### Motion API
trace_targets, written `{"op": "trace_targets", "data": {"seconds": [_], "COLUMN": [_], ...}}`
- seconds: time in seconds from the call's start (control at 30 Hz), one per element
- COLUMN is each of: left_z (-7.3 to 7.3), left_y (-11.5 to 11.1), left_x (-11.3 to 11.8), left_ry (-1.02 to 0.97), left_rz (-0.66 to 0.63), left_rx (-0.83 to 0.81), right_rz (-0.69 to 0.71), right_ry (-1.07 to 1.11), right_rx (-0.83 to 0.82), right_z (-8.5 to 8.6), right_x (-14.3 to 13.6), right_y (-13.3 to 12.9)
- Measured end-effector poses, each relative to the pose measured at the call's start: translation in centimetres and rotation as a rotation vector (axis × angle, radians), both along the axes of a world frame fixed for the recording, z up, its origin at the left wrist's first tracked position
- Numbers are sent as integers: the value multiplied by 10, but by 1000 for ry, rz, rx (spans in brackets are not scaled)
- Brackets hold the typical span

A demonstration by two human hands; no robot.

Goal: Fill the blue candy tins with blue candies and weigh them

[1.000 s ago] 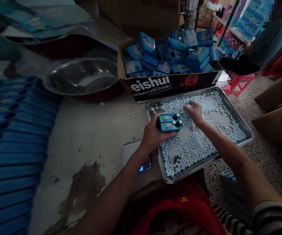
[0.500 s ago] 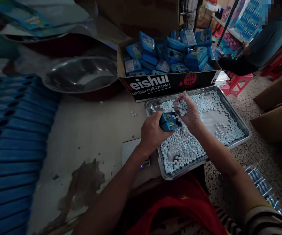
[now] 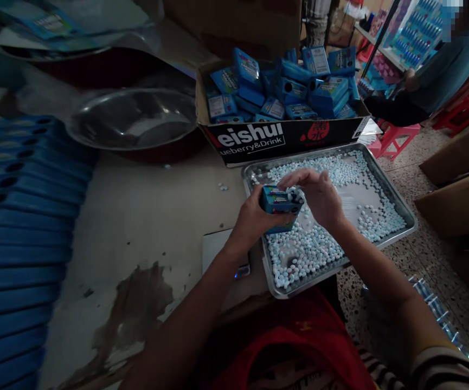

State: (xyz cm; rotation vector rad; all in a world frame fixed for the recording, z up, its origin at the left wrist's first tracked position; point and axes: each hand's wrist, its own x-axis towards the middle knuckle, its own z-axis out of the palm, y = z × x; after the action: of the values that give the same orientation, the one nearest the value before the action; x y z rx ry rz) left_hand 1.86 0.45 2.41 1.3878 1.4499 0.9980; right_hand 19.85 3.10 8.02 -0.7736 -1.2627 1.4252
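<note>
My left hand (image 3: 247,223) is wrapped round a small blue printed box (image 3: 277,205), held tilted above the left part of a metal tray (image 3: 410,221). At the box's open end sits a heap of small white and pale blue mints (image 3: 296,194). My right hand (image 3: 324,199) is cupped beside that heap, its fingers stretched over the opening and its thumb raised. Many loose mints (image 3: 307,252) are spread across the tray below, with a bare patch of metal near its middle.
Behind the tray stands a carton (image 3: 258,143) heaped with blue boxes. A flat scale-like device (image 3: 218,250) with a blue light lies left of the tray. Further left are a metal bowl (image 3: 132,122) and rows of blue boxes (image 3: 23,271). A person (image 3: 441,76) sits at the far right.
My right hand has brought its handful of mints down to the box, and they are now piled at the opening. Its fingers have straightened. My left hand has turned the box slightly.
</note>
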Motion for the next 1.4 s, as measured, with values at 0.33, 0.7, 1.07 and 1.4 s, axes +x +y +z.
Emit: {"op": "trace_targets", "data": {"seconds": [0.33, 0.7, 1.07, 1.4], "left_z": [-20, -25, 2, 0], "left_y": [-10, -14, -26, -29], "left_x": [3, 0, 9, 10], "left_ry": [-197, -288, -14, 132], "left_rz": [-167, -209, -157, -83], "left_rx": [175, 221, 67, 71], "right_rz": [-446, -107, -26, -86], "right_ry": [-1377, -1455, 329, 236], "right_rx": [82, 288, -448, -305], "right_z": [-89, -109, -27, -11], "right_x": [134, 72, 33, -2], "right_y": [105, 69, 26, 19]}}
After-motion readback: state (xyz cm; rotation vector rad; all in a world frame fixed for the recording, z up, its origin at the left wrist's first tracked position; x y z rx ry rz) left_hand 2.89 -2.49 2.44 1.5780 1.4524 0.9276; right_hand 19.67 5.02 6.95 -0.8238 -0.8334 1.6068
